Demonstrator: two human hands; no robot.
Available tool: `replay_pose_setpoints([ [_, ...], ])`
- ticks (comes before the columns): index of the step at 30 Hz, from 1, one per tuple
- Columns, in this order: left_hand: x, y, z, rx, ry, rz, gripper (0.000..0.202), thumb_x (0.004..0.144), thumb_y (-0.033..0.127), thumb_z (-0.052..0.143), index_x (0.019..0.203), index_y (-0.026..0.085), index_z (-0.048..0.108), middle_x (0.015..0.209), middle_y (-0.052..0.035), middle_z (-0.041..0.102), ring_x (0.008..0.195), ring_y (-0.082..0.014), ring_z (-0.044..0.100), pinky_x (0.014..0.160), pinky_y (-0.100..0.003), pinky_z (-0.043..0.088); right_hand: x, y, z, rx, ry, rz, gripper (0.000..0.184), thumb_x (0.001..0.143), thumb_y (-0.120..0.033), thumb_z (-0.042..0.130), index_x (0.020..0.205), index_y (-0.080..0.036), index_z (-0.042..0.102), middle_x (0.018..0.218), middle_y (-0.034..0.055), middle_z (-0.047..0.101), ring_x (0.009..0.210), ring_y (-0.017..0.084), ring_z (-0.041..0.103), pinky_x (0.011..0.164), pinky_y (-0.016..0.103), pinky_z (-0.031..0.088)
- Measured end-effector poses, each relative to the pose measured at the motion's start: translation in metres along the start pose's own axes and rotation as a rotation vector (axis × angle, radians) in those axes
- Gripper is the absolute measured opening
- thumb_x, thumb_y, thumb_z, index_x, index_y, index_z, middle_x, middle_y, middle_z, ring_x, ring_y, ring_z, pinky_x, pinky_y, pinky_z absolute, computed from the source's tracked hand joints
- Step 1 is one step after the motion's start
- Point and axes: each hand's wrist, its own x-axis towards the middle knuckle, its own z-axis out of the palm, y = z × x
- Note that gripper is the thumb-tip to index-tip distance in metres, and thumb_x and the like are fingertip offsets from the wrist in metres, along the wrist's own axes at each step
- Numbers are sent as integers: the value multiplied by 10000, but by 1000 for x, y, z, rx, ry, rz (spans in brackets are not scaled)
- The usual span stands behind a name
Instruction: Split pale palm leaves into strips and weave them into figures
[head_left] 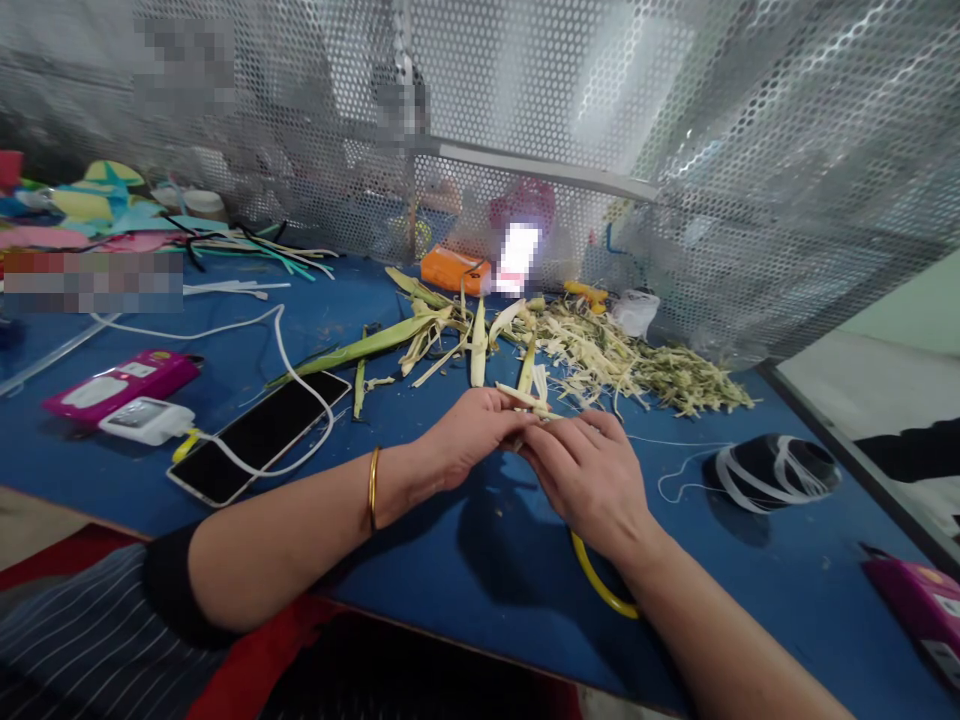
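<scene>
Both my hands meet above the blue table (480, 560), a little in front of me. My left hand (469, 432), with a gold bangle on its wrist, pinches a small bundle of pale leaf strips (525, 395). My right hand (592, 475) closes its fingers on the same strips from the right. A yellow ring (600, 585) shows under my right wrist. Behind the hands lie long green and pale leaves (390, 340) and a heap of shredded leaf scraps (637, 360).
A black phone (259, 435) with a white cable lies left, beside a white power bank (146, 420) and a pink case (120, 380). A spool of white thread (776, 470) sits right. An orange box (454, 268) stands by the perforated metal screen (675, 150). Coloured craft pieces lie far left.
</scene>
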Motion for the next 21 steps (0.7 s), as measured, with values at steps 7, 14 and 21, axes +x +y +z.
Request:
replay_pose_setpoints([
  [7, 2, -4, -2, -39, 6, -46, 88, 702, 118, 642, 765, 90, 697, 711, -33, 653, 658, -97, 562, 702, -233, 426, 0, -3, -1, -164, 6, -143, 210, 937, -104, 453, 987, -123, 657, 821, 60, 705, 703, 171, 572, 775, 359, 392],
  [14, 0, -5, 0, -45, -29, -52, 73, 702, 103, 621, 725, 97, 690, 695, -29, 653, 651, -92, 564, 674, -213, 429, -1, -4, 0, -129, 89, -168, 224, 927, -89, 449, 935, -114, 671, 825, 78, 716, 671, 164, 574, 767, 358, 429],
  [21, -2, -2, 3, -61, 51, -19, 44, 655, 68, 648, 669, 108, 662, 621, 7, 618, 582, -79, 535, 598, -200, 415, -7, -5, 0, 11, 177, -119, 188, 923, -74, 462, 928, -124, 644, 829, 83, 725, 732, 161, 620, 832, 333, 463],
])
